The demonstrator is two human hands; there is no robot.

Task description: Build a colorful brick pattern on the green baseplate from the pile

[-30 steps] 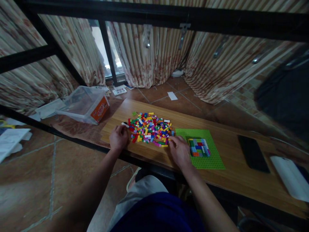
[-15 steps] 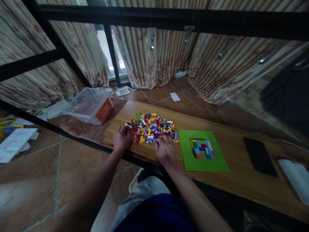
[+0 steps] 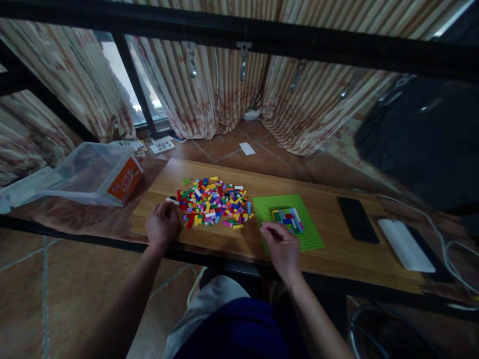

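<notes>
See-through bin (image 3: pixel 112 184) left of bricks (image 3: pixel 217 200) — left hand (image 3: pixel 160 227), right hand (image 3: pixel 285 251): can't tell if fingers (image 3: pixel 276 228) grip.

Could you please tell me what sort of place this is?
Probably a room in a home: long striped curtains hang at a window, the floor is tiled, and toy bricks lie on a wooden table.

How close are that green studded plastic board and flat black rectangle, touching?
Apart: the head view shows brown wooden tabletop between the green board and black rectangle.
</notes>
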